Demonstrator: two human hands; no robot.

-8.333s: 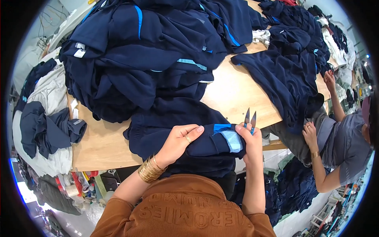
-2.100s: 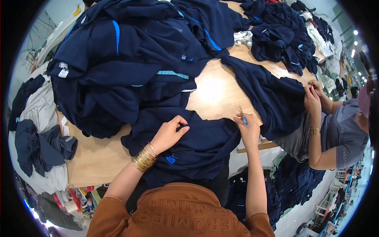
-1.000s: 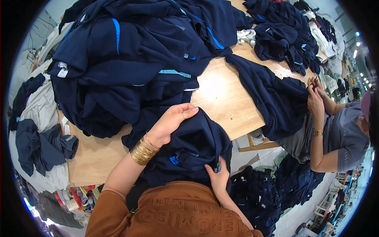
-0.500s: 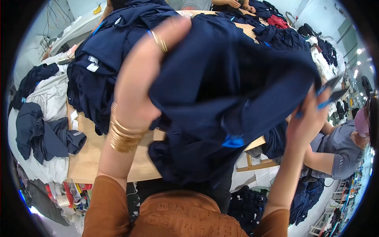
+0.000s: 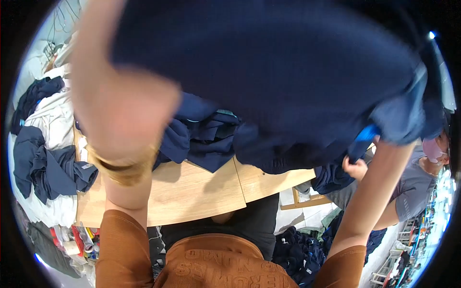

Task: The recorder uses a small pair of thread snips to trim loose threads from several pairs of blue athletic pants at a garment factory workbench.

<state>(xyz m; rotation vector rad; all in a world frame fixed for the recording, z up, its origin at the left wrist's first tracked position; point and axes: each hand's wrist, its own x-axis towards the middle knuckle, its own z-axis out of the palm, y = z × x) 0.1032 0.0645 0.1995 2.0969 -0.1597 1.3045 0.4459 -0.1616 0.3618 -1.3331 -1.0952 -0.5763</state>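
A large navy garment point(image 5: 269, 72) is spread across the upper part of the view, lifted close above the table. My left hand point(image 5: 122, 105), smeared by motion, is at its left edge; gold bracelets point(image 5: 122, 168) circle the wrist, and the fingers run up out of clear sight. On the right, my right forearm point(image 5: 372, 197) reaches up under the cloth, whose lighter fold covers that hand, so its fingers are hidden. A bright blue patch point(image 5: 367, 133) shows on the garment beside my right wrist. Beneath it, more navy cloth point(image 5: 201, 137) lies on the table.
The wooden tabletop point(image 5: 192, 192) lies before me. White cloth point(image 5: 50, 122) and a dark garment point(image 5: 53, 165) are at the left. A person in grey point(image 5: 413, 187) sits at the right, one hand point(image 5: 354, 168) near the table. Dark clothes point(image 5: 297, 249) lie on the floor.
Both my arms have risen, bringing the garment up and closer, where it spreads wider. Dark pointed blades seen by my right hand before are now out of sight.
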